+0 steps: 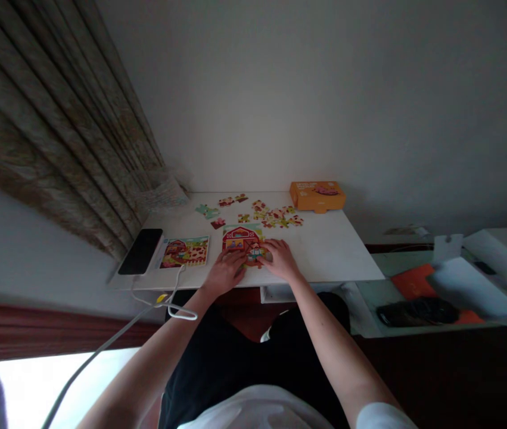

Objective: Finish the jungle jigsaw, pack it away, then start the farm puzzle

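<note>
A partly assembled jigsaw puzzle [240, 233] with a red barn and a small figure lies near the table's front edge. My left hand [225, 270] rests over its lower left corner, fingers stretched flat across the pieces. At the lower right side, my right hand [280, 259] has its thumb and fingers closed around a puzzle piece [267, 255] at the edge, partly hidden by the fingers. Behind the puzzle, several loose jigsaw pieces [280, 217] are scattered. To the left lies a farm picture card [186, 251] with a similar barn.
A black phone [140, 251] with a white cable [177, 280] lies at the table's left. An orange box [318, 196] stands at the back right, a clear plastic bag [164, 193] at the back left. A lower shelf [380, 280] with boxes is to the right.
</note>
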The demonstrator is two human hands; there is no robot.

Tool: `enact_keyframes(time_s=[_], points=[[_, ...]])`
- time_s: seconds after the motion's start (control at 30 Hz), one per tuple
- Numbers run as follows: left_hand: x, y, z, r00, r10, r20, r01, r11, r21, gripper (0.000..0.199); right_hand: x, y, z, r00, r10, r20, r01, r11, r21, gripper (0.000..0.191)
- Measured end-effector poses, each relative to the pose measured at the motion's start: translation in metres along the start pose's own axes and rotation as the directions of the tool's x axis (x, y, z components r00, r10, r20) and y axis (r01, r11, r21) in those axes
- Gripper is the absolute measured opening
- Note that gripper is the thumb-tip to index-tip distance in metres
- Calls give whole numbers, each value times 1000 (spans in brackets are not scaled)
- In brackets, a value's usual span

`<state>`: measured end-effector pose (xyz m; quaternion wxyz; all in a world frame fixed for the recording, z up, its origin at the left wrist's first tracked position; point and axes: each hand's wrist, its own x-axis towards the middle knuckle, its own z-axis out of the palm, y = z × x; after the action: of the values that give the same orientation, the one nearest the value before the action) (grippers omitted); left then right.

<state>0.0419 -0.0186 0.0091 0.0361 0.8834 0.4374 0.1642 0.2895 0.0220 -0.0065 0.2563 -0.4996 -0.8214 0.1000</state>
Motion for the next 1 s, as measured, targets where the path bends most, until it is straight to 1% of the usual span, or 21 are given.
enact_keyframes(time_s=[0.1, 0.2, 0.3, 0.37, 0.43, 0.47, 0.53, 0.6, 0.63, 0.67, 0.7, 0.73, 0.8, 0.9, 1.0], points=[[-1, -2, -1, 1000, 19, 17, -19, 1000, -4, 39, 0, 1, 1, 1000, 0, 2, 0, 1000, 0, 38], [-2, -5, -2, 997, 76, 31, -76, 997, -2, 45, -1, 1, 3, 1000, -3, 10, 2, 1000, 8, 39], [-5, -7, 0, 989, 124, 82, -125, 992, 7, 50, -3, 0, 5, 1000, -6, -1, 6, 1000, 30, 39], [-6, -7, 1, 986, 126, 106, -127, 992, 8, 51, -5, 3, 6, 999, 9, -48, -7, 999, 54, 38], [-8, -7, 2, 986, 123, 108, -124, 992, 4, 53, -7, 9, 8, 989, 57, -135, -42, 993, 110, 34], [-9, -7, 3, 987, 121, 102, -122, 993, -2, 53, -7, 14, 9, 976, 101, -191, -71, 985, 156, 33], [-10, -9, 3, 993, 98, 67, -97, 995, -22, 52, -9, 24, 11, 928, 224, -298, -141, 951, 275, 32], [-13, -14, 2, 1000, 4, -1, -4, 999, -40, 48, -11, 33, 12, 869, 341, -358, -195, 902, 385, 31], [-15, -17, 2, 997, -65, -38, 63, 997, -44, 46, -11, 36, 13, 851, 376, -366, -210, 883, 419, 31], [-17, -20, 1, 989, -131, -68, 128, 991, -44, 45, -12, 37, 13, 846, 391, -361, -218, 873, 436, 30], [-19, -24, 1, 980, -179, -83, 176, 984, -40, 45, -12, 37, 13, 850, 392, -351, -221, 872, 437, 30], [-21, -26, 1, 976, -203, -82, 201, 979, -31, 45, -12, 36, 12, 862, 380, -336, -222, 878, 425, 30], [-24, -29, 1, 981, -188, -53, 188, 982, -11, 47, -11, 30, 10, 900, 326, -290, -211, 907, 364, 30], [-24, -26, 3, 989, -145, -23, 146, 989, 14, 47, -9, 19, 6, 964, 187, -189, -148, 968, 202, 31], [-21, -21, 5, 989, -144, -31, 145, 989, 29, 44, -8, 8, 3, 992, 90, -86, -90, 996, 9, 39]])
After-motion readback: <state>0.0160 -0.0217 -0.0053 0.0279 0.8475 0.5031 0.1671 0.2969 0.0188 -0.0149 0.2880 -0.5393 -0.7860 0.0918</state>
